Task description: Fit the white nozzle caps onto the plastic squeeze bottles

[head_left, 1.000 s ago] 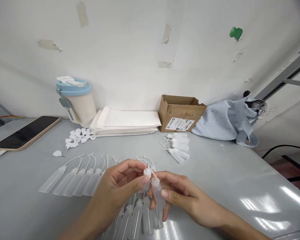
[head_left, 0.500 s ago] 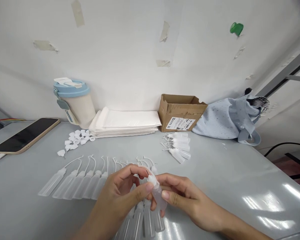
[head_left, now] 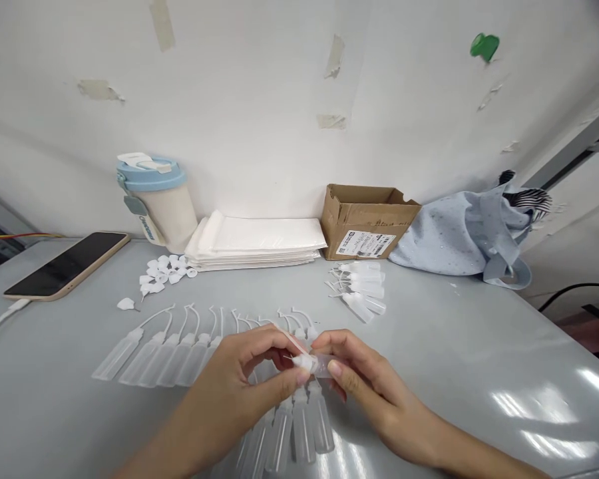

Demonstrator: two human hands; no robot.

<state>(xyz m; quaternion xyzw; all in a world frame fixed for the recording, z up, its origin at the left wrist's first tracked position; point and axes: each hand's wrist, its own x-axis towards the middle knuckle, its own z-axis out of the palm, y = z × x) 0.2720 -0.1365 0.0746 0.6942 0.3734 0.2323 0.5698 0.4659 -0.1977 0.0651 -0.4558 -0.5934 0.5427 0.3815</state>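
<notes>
Between my hands, a small translucent squeeze bottle (head_left: pixel 324 366) lies almost level, its thin needle pointing left. My left hand (head_left: pixel 247 386) pinches the white needle-tip cap (head_left: pixel 304 362) at the bottle's neck between thumb and fingers. Thumb and fingers of my right hand (head_left: pixel 379 392) grip the bottle's body. A thin strap rises from the neck towards my left fingers. Beneath and behind the hands lie more bottles (head_left: pixel 304 426) in rows, partly hidden. Another row of bottles (head_left: pixel 154 359) with curved straps lies to the left.
White needle-tip caps (head_left: pixel 164 269) are heaped beside a phone (head_left: pixel 67 266) and a lidded cup (head_left: pixel 167 206). White envelopes (head_left: pixel 259 236), a cardboard box (head_left: pixel 369 226) and a blue cloth bag (head_left: pixel 444 233) line the wall. Several bottles (head_left: pixel 362 286) lie before the box.
The held bottle has tipped from a downward slant to nearly level, its needle now pointing left. Both hands keep their grip. The whole view has shifted slightly.
</notes>
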